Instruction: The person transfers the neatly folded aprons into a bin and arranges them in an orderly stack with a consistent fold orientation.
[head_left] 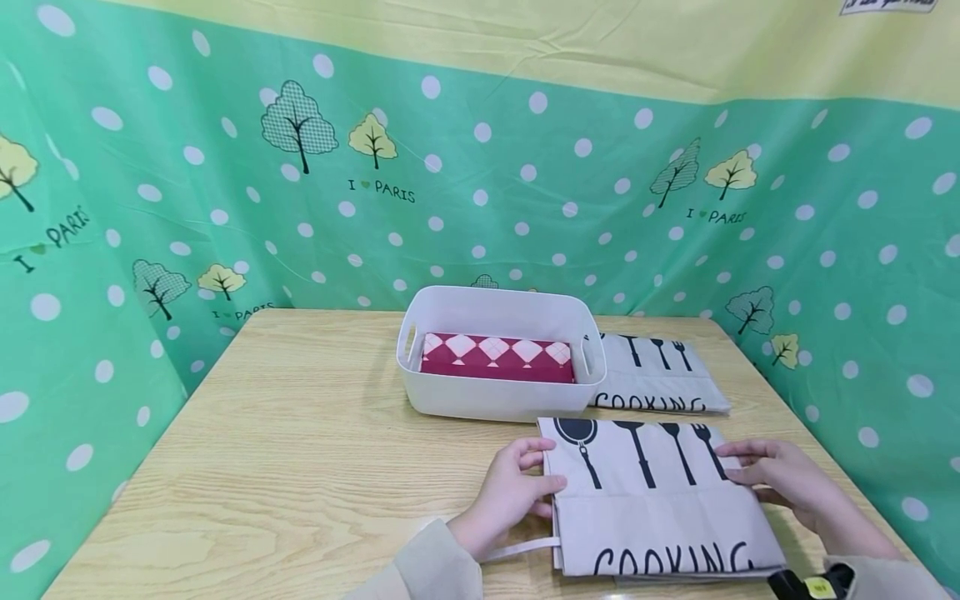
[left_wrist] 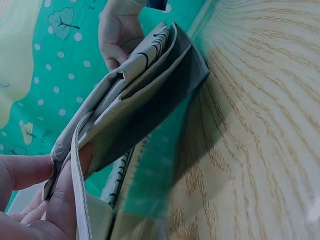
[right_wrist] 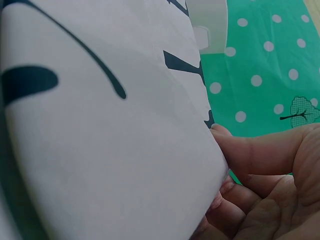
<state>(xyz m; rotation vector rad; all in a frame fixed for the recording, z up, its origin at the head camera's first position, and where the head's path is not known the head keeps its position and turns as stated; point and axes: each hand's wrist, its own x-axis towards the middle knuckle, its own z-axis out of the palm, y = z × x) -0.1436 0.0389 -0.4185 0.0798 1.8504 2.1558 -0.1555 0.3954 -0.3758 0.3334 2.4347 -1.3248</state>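
Observation:
A folded grey-white apron, printed with dark kitchen utensils and the word COOKING, is held between both hands. My left hand pinches its left edge, thumb on top and fingers beneath. On the right edge, my right hand grips with the thumb over the print and the other fingers curled under. The left wrist view shows the apron's layered folds standing off the wooden table, with a pale strap hanging down past the left fingers. In the right wrist view the thumb presses on the cloth's edge.
Behind the apron stands a white plastic basket with a folded dark red cloth patterned in pale diamonds inside. Another folded COOKING apron lies just right of the basket. A green polka-dot curtain surrounds the wooden table.

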